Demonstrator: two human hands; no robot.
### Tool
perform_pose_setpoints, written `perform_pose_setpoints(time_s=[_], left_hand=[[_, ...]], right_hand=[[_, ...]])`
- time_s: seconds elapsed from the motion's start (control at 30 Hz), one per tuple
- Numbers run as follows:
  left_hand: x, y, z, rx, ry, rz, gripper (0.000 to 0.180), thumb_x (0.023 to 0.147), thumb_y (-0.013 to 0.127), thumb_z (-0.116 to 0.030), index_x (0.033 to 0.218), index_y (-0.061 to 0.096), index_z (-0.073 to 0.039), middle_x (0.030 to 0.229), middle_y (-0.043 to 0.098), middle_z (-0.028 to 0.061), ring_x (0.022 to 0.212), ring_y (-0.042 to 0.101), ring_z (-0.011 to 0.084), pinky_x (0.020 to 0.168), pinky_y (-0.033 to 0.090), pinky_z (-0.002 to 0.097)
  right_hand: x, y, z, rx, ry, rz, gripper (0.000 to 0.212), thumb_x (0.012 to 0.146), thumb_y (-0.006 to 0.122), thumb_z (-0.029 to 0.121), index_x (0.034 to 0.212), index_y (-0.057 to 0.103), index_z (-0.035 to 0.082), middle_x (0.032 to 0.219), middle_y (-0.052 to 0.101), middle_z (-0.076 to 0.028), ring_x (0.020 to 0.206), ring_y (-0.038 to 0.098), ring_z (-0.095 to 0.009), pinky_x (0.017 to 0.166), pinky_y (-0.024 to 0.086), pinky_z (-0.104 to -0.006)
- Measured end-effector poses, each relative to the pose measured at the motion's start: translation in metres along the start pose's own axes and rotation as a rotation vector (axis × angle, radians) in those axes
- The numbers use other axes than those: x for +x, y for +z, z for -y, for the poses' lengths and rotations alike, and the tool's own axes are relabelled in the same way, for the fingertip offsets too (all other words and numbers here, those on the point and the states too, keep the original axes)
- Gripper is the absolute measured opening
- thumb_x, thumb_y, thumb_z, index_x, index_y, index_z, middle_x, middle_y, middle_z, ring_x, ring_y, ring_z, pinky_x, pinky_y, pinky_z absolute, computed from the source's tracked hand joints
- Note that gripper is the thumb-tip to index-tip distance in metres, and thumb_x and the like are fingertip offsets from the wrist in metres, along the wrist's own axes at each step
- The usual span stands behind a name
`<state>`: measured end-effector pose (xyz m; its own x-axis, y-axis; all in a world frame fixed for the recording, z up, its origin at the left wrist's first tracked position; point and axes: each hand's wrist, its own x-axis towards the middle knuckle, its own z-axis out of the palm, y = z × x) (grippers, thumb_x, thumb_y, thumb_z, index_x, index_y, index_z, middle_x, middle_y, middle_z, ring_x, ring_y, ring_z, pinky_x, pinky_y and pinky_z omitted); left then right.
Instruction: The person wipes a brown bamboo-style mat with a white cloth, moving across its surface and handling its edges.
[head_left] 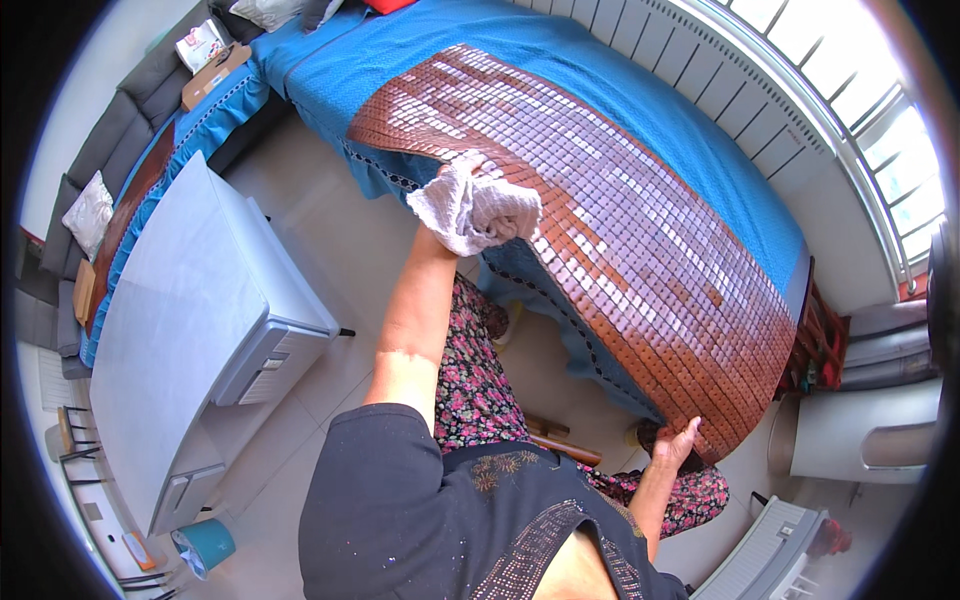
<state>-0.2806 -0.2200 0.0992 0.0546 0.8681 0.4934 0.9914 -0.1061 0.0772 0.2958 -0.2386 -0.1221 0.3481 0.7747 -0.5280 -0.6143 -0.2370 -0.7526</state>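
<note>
A brown mat of small shiny tiles [640, 220] lies along a sofa seat covered in blue cloth [690, 140]. My left hand [466, 166] is closed round a crumpled pale cloth [475, 210] at the mat's near edge, which looks raised there. The cloth hangs over part of the hand, so I cannot tell whether its fingers also grip the mat. At the mat's right end, my right hand [678, 445] is closed on the near corner, thumb outward, its other fingers partly hidden.
To my left stands a pale-topped table [190, 280] with drawers. A blue bin [205, 547] sits on the floor near it. Behind the sofa runs a white radiator [690, 60] below a window [850, 80]. A wooden chair [815, 330] stands past the mat's right end.
</note>
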Motion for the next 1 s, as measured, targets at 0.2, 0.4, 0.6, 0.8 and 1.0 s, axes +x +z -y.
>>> perform_pose_setpoints(time_s=[0.2, 0.4, 0.6, 0.8, 1.0], left_hand=[[-0.027, 0.003, -0.009, 0.064, 0.024, -0.001, 0.023, 0.074, 0.060, -0.030, 0.095, 0.059, -0.020, 0.092, 0.065, -0.0030, 0.086, 0.060, 0.0204, 0.089, 0.045, 0.0384], [-0.031, 0.017, -0.022, 0.002, 0.086, 0.102, 0.022, 0.059, 0.067, -0.028, 0.081, 0.062, -0.028, 0.076, 0.065, -0.0104, 0.069, 0.062, 0.0211, 0.081, 0.050, 0.0457], [-0.056, 0.054, -0.050, -2.360, -1.164, 0.306, 0.070, 0.094, 0.027, -0.057, 0.121, 0.056, 0.002, 0.090, 0.064, 0.0166, 0.068, 0.055, 0.0320, 0.070, 0.048, 0.0501], [-0.063, 0.040, -0.094, -2.423, -1.115, -0.094, 0.031, 0.090, 0.057, -0.040, 0.108, 0.063, -0.015, 0.070, 0.052, 0.0023, 0.061, 0.045, 0.0181, 0.068, 0.048, 0.0413], [0.036, 0.058, -0.094, -1.360, -1.015, -0.360, 0.034, 0.094, 0.053, -0.039, 0.088, 0.057, -0.005, 0.062, 0.051, -0.0015, 0.054, 0.048, 0.0145, 0.051, 0.041, 0.0322]], right_hand=[[-0.051, 0.054, 0.046, -0.343, -0.114, -0.080, 0.033, 0.098, 0.047, 0.024, 0.127, 0.047, 0.008, 0.120, 0.055, -0.005, 0.105, 0.056, -0.020, 0.086, 0.049, -0.0352], [0.004, 0.074, 0.096, -0.380, -0.669, 0.032, 0.026, 0.093, 0.054, 0.014, 0.111, 0.059, -0.003, 0.109, 0.060, -0.007, 0.096, 0.058, -0.018, 0.086, 0.048, -0.0329], [0.035, 0.053, 0.080, -0.114, -0.219, -0.137, 0.028, 0.085, 0.069, 0.025, 0.109, 0.059, 0.013, 0.097, 0.064, -0.001, 0.074, 0.061, -0.017, 0.048, 0.043, -0.0296], [-0.036, 0.031, 0.043, -0.024, 0.131, 0.108, 0.029, 0.097, 0.048, 0.035, 0.090, 0.057, 0.009, 0.069, 0.063, -0.005, 0.052, 0.060, -0.015, 0.041, 0.043, -0.0240], [-0.112, 0.051, 0.014, -0.383, 0.285, 0.429, 0.026, 0.096, 0.052, 0.033, 0.097, 0.058, 0.007, 0.080, 0.067, -0.006, 0.061, 0.064, -0.011, 0.050, 0.049, -0.0210]])
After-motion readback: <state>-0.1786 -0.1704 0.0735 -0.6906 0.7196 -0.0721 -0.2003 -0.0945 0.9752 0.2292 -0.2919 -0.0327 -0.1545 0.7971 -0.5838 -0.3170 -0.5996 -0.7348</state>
